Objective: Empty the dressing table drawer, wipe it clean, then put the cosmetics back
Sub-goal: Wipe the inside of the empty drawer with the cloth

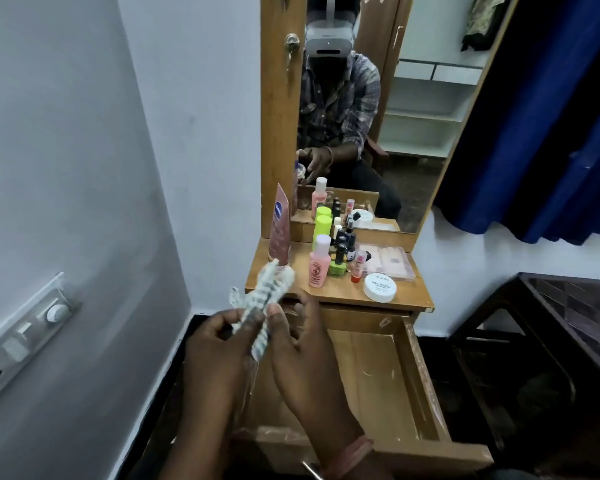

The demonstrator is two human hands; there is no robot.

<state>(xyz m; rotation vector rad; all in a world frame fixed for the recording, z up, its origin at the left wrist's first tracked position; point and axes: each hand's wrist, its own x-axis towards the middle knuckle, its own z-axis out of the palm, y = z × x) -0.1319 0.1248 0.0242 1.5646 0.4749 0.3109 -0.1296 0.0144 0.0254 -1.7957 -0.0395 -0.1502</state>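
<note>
Both hands, the left hand (222, 336) and the right hand (293, 336), pinch a crumpled cloth (265, 299) above the open drawer (378, 372) at 6 o'clock; the cosmetics (340, 252) stand on the worktop (340, 292) at 12 o'clock; I think it is best to fold the cloth flat, then wipe from the back corners towards the front.

dressing table top (340, 293), bottles (318, 261), jar (380, 287)
</note>
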